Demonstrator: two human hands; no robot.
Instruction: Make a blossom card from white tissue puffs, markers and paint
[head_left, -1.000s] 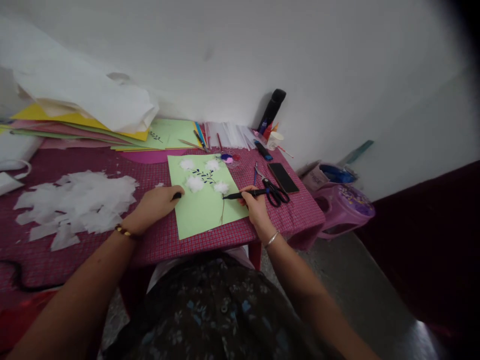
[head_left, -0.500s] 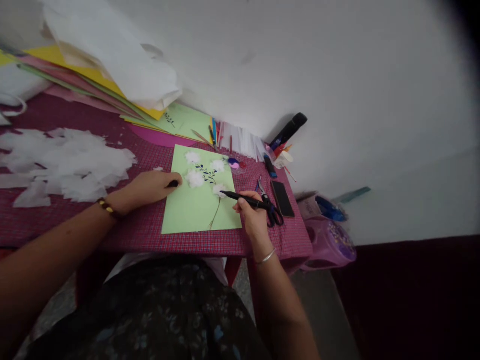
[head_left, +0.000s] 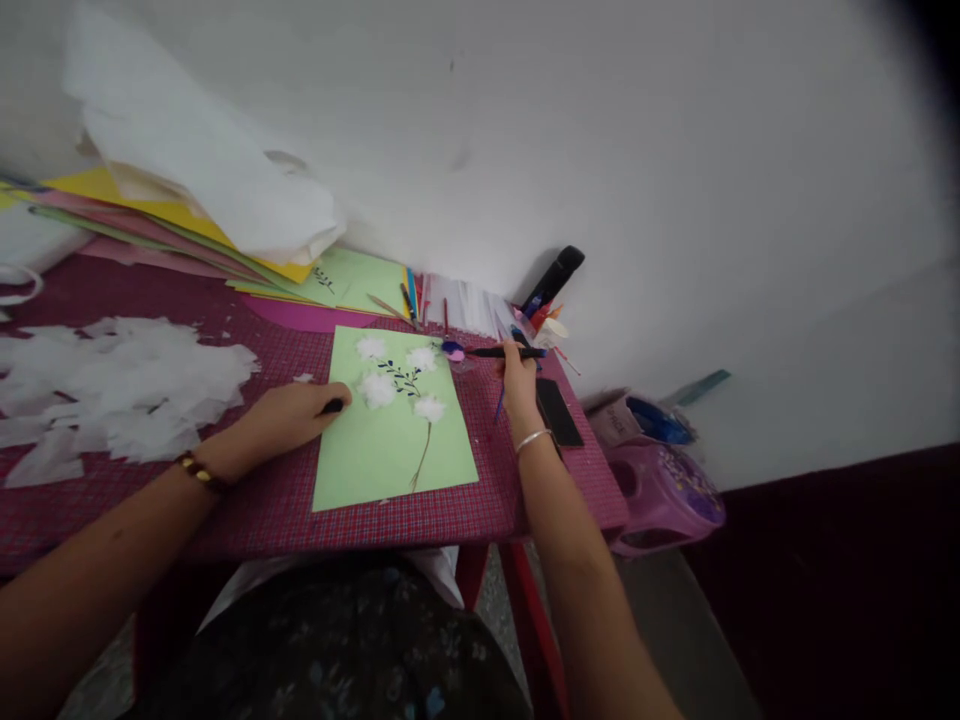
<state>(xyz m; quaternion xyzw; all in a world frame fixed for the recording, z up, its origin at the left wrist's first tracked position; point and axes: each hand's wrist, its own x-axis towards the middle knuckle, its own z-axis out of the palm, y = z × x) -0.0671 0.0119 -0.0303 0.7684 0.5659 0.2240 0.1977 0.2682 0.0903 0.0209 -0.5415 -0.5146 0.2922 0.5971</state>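
Dipping only its tip should spare the sheet [head_left: 360,460] drips: right hand [head_left: 519,375] pinching the pen [head_left: 487,352] by the paint [head_left: 452,347], left hand [head_left: 300,412] pinching a dark piece [head_left: 333,406].

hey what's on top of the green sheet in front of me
The green sheet bears four white tufts, dark leaves and a thin stem; your left hand hides part of its left edge.

Holding a slim black brush [head_left: 491,352] in the right hand [head_left: 516,378], pointing it at blue and pink paint [head_left: 454,352]; pinching a small black object [head_left: 334,406] with the left hand [head_left: 300,414] at the green paper's [head_left: 367,455] left edge.
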